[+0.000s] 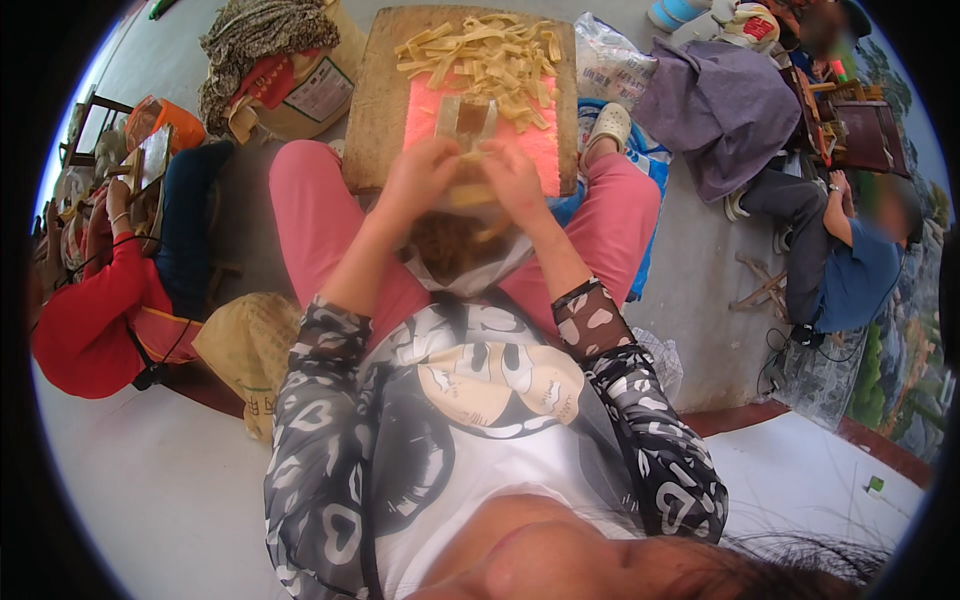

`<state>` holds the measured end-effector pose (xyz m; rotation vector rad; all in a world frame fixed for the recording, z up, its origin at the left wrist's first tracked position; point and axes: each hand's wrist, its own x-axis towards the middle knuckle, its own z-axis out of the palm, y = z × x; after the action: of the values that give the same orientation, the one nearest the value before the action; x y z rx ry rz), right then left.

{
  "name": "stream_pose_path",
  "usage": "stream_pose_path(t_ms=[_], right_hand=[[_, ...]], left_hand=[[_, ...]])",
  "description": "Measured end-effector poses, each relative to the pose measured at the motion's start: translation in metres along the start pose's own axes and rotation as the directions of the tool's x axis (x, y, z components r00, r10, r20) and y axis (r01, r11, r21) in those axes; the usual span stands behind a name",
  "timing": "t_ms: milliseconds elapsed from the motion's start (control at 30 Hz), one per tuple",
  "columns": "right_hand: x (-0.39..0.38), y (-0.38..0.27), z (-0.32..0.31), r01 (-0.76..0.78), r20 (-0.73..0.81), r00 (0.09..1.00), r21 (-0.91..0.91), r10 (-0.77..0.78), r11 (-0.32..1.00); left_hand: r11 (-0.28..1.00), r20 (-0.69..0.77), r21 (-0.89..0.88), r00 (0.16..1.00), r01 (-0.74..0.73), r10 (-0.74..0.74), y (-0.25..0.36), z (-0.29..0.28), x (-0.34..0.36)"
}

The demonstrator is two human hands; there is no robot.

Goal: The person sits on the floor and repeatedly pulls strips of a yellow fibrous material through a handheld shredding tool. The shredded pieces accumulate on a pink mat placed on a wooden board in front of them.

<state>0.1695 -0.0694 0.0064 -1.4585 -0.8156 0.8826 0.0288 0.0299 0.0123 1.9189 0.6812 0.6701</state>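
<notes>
Over the near edge of a small wooden table (375, 150), my left hand (418, 180) and my right hand (513, 182) face each other with bent, closed fingers. Pale yellowish material (470, 178) shows between them; its exact kind is unclear. Just beyond my fingertips, a clear-sided rectangular piece with a brown middle (466, 118) rests on a pink cloth (422, 105). Farther back lies a loose pile of pale yellow, flat strips (490, 52). Below my hands, a whitish plastic bag (480, 280) with brown contents sits between my thighs.
A stuffed sack (310, 95) stands left of the table, with a woven sack (250, 350) by my left side. Clear and blue plastic bags (612, 60) lie on the right. Co-workers sit on both sides: a red sleeve (105, 300) left, a blue shirt (858, 280) right.
</notes>
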Motion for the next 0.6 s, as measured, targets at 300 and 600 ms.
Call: stream_pose_path(t_ms=[300,600], right_hand=[[0.012,0.011,-0.004,-0.084,0.097,0.993,0.13,0.072,0.988],[0.014,0.008,0.0,-0.094,0.076,0.992,-0.034,0.096,0.995]], left_hand=[[0.997,0.026,0.075,0.999,-0.025,0.023,0.004,-0.001,0.007],[0.98,0.075,0.175,0.991,0.096,-0.11,0.005,0.004,0.014]])
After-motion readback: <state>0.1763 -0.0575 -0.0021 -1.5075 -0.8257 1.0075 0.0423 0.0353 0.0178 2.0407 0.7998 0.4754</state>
